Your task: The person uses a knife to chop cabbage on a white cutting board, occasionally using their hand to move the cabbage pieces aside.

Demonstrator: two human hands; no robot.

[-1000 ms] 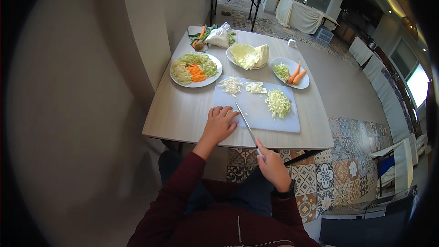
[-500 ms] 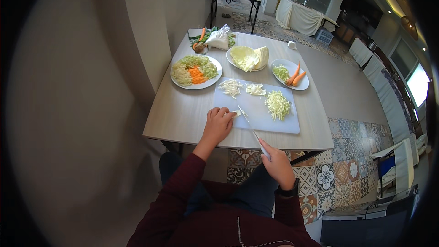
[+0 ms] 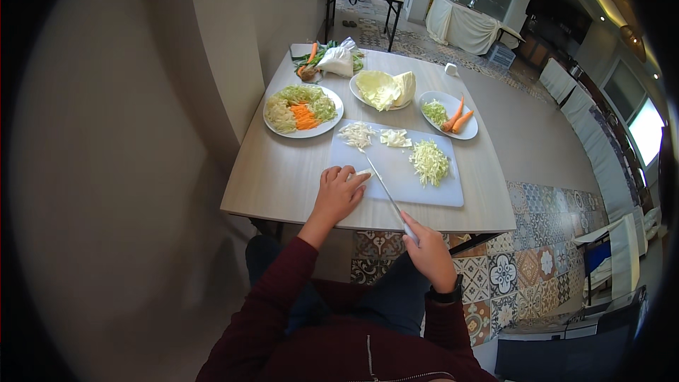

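White cutting board (image 3: 424, 197) on the bench (image 3: 276, 177) carries the pale vegetable piece (image 3: 365, 172) clamped under your left hand's grip (image 3: 338, 194); your right hand's grip (image 3: 429, 255) is closed round the knife (image 3: 382, 183), blade just beside that piece.

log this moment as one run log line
left hand: pressing pale vegetable piece | right hand: gripping kitchen knife, blade right of piece | white cutting board: shredded cabbage on right side
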